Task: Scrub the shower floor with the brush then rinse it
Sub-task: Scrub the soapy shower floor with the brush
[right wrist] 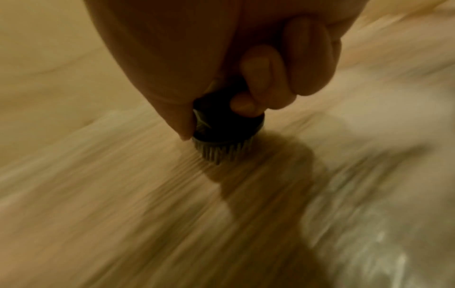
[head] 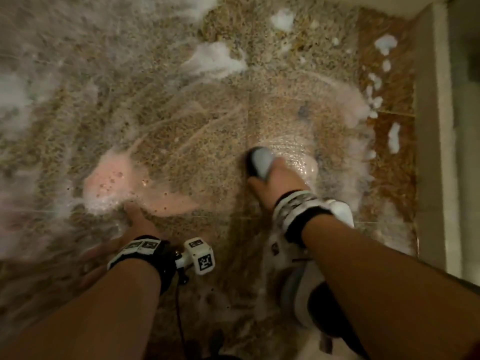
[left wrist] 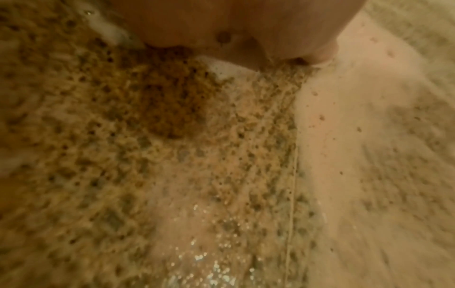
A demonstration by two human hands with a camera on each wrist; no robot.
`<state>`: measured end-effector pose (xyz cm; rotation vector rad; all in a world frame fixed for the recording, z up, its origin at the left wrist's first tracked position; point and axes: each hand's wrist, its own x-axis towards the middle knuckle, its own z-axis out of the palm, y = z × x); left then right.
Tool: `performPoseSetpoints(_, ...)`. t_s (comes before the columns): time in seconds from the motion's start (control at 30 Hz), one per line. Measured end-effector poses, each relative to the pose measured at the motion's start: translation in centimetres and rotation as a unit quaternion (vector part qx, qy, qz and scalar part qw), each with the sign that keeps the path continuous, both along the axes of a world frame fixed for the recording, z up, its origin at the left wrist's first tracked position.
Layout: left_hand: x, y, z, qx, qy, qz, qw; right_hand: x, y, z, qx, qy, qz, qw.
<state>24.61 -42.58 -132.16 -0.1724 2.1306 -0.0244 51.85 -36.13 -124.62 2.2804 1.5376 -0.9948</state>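
Pale raised curb (head: 428,131) runs along the rt edge, w/ a white strip (head: 441,152) just beside it on the outer side. Beyond that, a dim grey-green surface (head: 465,100), too dark to make out. Thin black cable (head: 179,313) trails down toward the bottom edge, near ctr-left. Dark blurry shape (head: 217,341) at the bottom, can't tell what.

The right hand (head: 276,181) was reached forward with fingers (right wrist: 265,78) curled in a tight grip. The left hand (head: 122,242) was laid flat, fingers spread, arm extended beside it.
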Motion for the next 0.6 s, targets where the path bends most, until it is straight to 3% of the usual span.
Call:
performPoseSetpoints(0.1,0.3,-0.4,0.2,-0.025,-0.015,0.016,0.999,9.2,3.3,0.3,0.025,-0.073,-0.161,0.984)
performPoseSetpoints(0.2,-0.1,-0.3,0.0,-0.021,-0.028,0.023,0.999,11.2,5.8,0.6,-0.002,-0.084,-0.232,0.969)
performPoseSetpoints(0.3,-2.0,-0.7,-4.1,-0.049,-0.047,0.016,0.998,5.2,7.2,0.0,0.091,-0.04,-0.11,0.989)
performPoseSetpoints(0.4,-3.9,-2.0,-10.0,-0.065,-0.022,-0.004,0.998,-3.4,6.6,-0.5,0.046,0.03,-0.002,0.999)
performPoseSetpoints(0.5,-2.7,-1.4,-6.5,-0.065,-0.014,-0.001,0.998,-2.8,4.7,-1.1,0.002,0.033,0.07,0.997)
performPoseSetpoints(0.6,-0.9,-0.6,-2.1,-0.056,-0.015,0.009,0.998,5.0,4.4,-0.7,0.041,-0.036,-0.006,0.998)
